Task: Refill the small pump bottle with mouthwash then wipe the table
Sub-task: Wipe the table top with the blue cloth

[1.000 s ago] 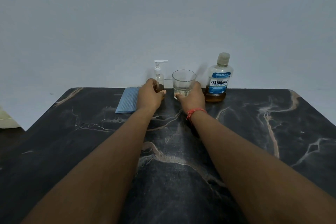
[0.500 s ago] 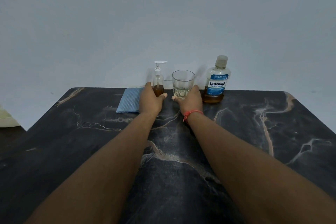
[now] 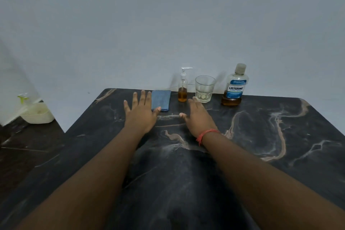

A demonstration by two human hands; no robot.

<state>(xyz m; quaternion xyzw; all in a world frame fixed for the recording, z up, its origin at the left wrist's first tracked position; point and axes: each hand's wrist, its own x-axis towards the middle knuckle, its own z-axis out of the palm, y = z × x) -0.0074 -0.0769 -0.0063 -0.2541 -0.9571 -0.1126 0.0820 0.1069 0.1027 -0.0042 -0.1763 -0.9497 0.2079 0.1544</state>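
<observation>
The small pump bottle (image 3: 183, 87), clear with a white pump and amber liquid in its lower part, stands at the table's far edge. Right of it is a clear glass (image 3: 204, 88), then the mouthwash bottle (image 3: 234, 87) with a blue label and a little amber liquid. A folded blue cloth (image 3: 161, 100) lies left of the pump bottle. My left hand (image 3: 141, 113) is flat and open, fingers spread, its thumb at the cloth's near corner. My right hand (image 3: 198, 117), with a red wrist thread, is open and empty in front of the glass.
The dark marble table (image 3: 261, 136) ends at a plain wall behind the bottles. Beyond the table's left edge, a cream basket (image 3: 37, 113) holding a spray bottle with a green trigger sits on a lower dark surface.
Both hands have let go: the left left the pump bottle and moved left toward the cloth, the right left the glass and drew back. The view has shifted left.
</observation>
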